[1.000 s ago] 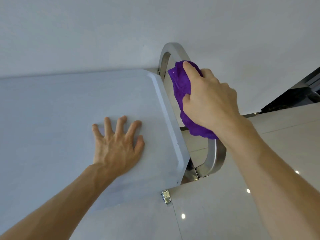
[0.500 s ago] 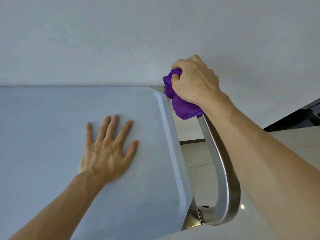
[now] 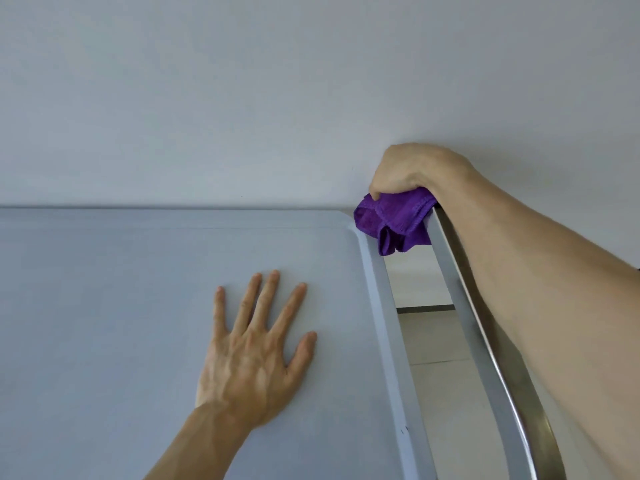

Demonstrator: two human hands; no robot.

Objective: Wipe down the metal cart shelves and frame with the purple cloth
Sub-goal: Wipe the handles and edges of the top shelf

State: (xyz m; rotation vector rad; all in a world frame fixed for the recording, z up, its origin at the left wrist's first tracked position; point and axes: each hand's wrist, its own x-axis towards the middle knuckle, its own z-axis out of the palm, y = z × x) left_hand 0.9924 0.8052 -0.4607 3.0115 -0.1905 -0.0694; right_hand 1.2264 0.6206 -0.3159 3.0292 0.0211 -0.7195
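My right hand (image 3: pixel 412 171) is at the far end of the cart's handle bar (image 3: pixel 485 341), fingers clenched round the purple cloth (image 3: pixel 394 220), which is bunched over the bar where it bends toward the wall. A loose fold hangs down into the gap between the bar and the top shelf (image 3: pixel 138 306) rim. Fingertips are hidden under the hand, so I can't tell how much of the bar they wrap.

Key relation: the bar's long axis runs from the cloth back toward me, parallel to the shelf's right edge and just beside it. All unwiped-looking bar lies on my side of the cloth, under my right forearm. So I judge the next stroke is a pull along the bar toward me, right hand only.

My left hand (image 3: pixel 252 358) lies flat on the top shelf, fingers straight and spread, gripping nothing; it looks like bracing. It's well apart from the cloth.
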